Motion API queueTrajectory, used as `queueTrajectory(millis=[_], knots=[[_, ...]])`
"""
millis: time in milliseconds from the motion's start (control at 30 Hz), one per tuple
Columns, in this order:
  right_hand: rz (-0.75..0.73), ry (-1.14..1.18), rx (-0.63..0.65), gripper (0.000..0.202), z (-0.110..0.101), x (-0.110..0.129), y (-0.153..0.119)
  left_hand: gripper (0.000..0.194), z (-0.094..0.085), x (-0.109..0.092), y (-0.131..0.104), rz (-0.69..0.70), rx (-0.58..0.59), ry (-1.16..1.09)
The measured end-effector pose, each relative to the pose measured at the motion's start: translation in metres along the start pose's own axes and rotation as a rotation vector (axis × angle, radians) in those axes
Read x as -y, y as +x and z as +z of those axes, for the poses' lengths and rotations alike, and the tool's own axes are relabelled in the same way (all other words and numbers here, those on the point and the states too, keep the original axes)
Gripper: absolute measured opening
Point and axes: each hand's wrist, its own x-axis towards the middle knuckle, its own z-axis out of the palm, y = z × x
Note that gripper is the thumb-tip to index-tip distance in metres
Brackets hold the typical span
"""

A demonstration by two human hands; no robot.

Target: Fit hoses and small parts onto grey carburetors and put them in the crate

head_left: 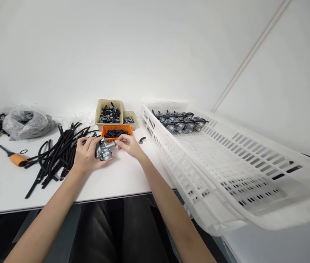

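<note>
One metal part (pixel 105 151) is hovering over the bench (pixel 116 182): my left fingers (pixel 91 143) are gripping its body, my right fingers (pixel 122 141) are pinching its spout (pixel 111 145) tip. I'm probably working that end; the next move is needing steadiness.

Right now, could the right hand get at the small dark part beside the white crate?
Likely yes: the small dark part lies near the right hand, with nothing visible between them.

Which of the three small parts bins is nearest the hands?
The orange slotted plastic bin, holding black pieces, just beyond the right hand. The larger beige plastic bin and smaller beige one sit farther back.
</note>
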Motion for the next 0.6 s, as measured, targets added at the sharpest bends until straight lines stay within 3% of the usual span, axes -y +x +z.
queueTrajectory(millis=[267,600], knots=[[0.018,0.031,-0.009,0.030,0.0009,0.0034,-0.0013,0.073,0.0001,-0.0007,0.0022,0.035,-0.039,0.002],[0.078,0.027,0.071,0.029,0.0077,0.0083,-0.0016,0.068,0.0003,-0.0003,0.0002,0.025,0.025,-0.028]])
